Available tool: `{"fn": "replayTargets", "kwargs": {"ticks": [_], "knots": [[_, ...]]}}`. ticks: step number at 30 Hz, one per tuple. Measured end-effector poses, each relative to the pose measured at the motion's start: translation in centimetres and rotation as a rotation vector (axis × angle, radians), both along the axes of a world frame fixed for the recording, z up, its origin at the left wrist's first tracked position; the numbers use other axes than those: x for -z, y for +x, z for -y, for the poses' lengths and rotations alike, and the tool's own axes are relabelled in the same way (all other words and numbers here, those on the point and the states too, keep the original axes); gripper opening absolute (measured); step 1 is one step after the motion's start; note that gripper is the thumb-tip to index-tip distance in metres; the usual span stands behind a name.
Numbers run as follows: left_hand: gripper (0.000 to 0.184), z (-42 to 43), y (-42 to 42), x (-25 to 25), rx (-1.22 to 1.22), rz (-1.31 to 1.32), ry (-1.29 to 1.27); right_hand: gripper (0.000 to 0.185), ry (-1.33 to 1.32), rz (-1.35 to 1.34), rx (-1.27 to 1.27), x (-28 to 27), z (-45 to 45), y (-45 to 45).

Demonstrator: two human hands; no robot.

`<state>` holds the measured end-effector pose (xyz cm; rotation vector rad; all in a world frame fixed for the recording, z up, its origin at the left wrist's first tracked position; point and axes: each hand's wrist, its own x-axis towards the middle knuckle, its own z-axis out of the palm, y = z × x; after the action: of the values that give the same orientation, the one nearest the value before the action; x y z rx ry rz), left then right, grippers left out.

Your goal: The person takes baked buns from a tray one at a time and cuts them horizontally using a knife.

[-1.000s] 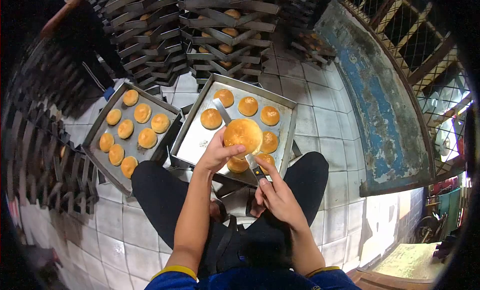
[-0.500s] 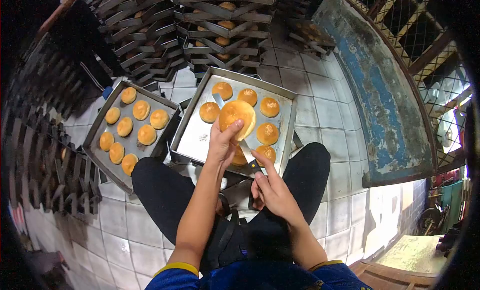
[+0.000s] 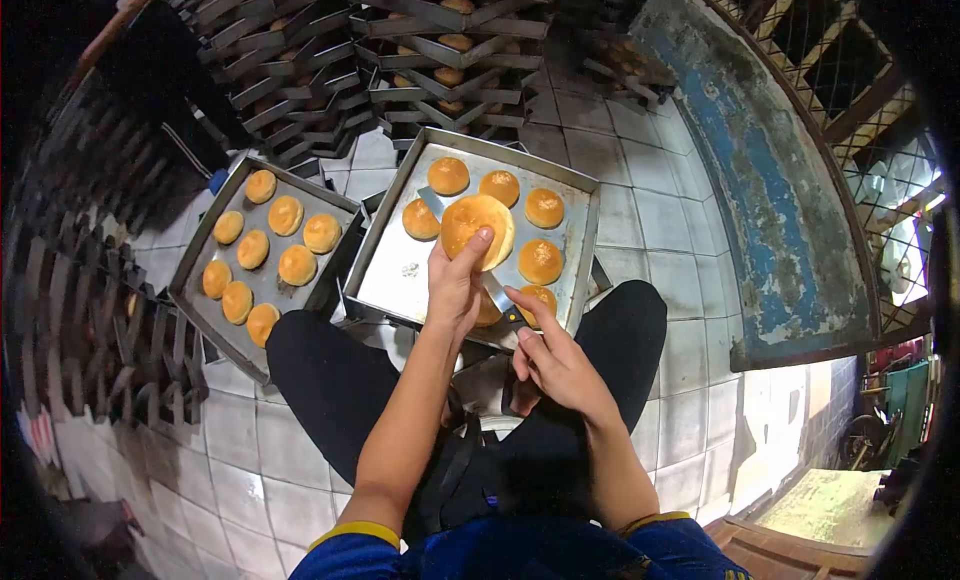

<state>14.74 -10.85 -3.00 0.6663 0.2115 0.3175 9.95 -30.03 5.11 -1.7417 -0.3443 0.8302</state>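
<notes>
My left hand (image 3: 457, 285) is closed around a round golden bun (image 3: 466, 226), thumb on its glossy top. The bun's pale side faces right. In my right hand (image 3: 562, 370) is a knife (image 3: 517, 317) with a dark handle, forefinger stretched along it. The blade crosses at the bun, its tip showing past the upper left side; whether it lies within or behind the bun is hidden. Both hands are over the near part of a metal baking tray (image 3: 372, 242), where several shiny buns (image 3: 540, 262) sit.
A second tray (image 3: 207, 311) to the left carries several buns (image 3: 285, 215). Stacked trays (image 3: 455, 80) with buns stand behind, and more stacks rise at far left. A person's dark trouser leg (image 3: 190, 100) is at upper left. A worn blue wall (image 3: 770, 220) borders the tiled floor (image 3: 650, 270).
The view has shifted slightly. My right hand and the knife handle have moved a little to the right relative to the bun, which stays in my left hand.
</notes>
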Motion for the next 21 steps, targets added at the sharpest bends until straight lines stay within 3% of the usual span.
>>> {"fn": "replayTargets", "kwargs": {"ticks": [6, 8, 10, 13, 14, 17, 19, 20, 21], "knots": [[0.047, -2.7, 1.1, 2.2, -0.177, -0.099, -0.034, 0.054, 0.044, -0.048, -0.074, 1.9, 2.6, -0.8], [0.052, -5.3, 1.7, 3.5, -0.314, -0.145, 0.087, 0.054, 0.008, -0.042, -0.134, 1.1, 5.1, -0.8], [0.061, -8.4, 1.7, 5.5, -0.266, -0.395, 0.289, 0.052, -0.097, -0.074, -0.058, 0.5, 8.3, -0.6], [0.075, -12.6, 3.7, 14.8, 0.038, -0.569, 0.624, 0.051, -0.054, -0.086, 0.127, 1.6, 12.0, -0.4], [0.078, -14.0, 4.4, 19.4, 0.155, -0.56, 0.768, 0.051, 0.067, -0.097, 0.266, 1.8, 12.7, -0.3], [0.08, -11.8, 4.4, 18.8, 0.242, -0.679, 0.924, 0.052, 0.272, -0.096, 0.467, 2.5, 13.4, -0.1], [0.082, -9.5, 3.8, 16.3, -0.043, -0.893, 1.551, 0.054, 0.351, -0.057, 0.498, 3.4, 13.3, 0.0], [0.083, -6.5, 2.6, 11.8, -0.173, -0.927, 1.876, 0.054, 0.365, -0.063, 0.509, 3.5, 13.3, 0.0], [0.082, -5.6, 2.7, 11.9, -0.183, -0.689, 1.841, 0.054, 0.4, -0.064, 0.518, 3.7, 13.4, 0.1]]}}
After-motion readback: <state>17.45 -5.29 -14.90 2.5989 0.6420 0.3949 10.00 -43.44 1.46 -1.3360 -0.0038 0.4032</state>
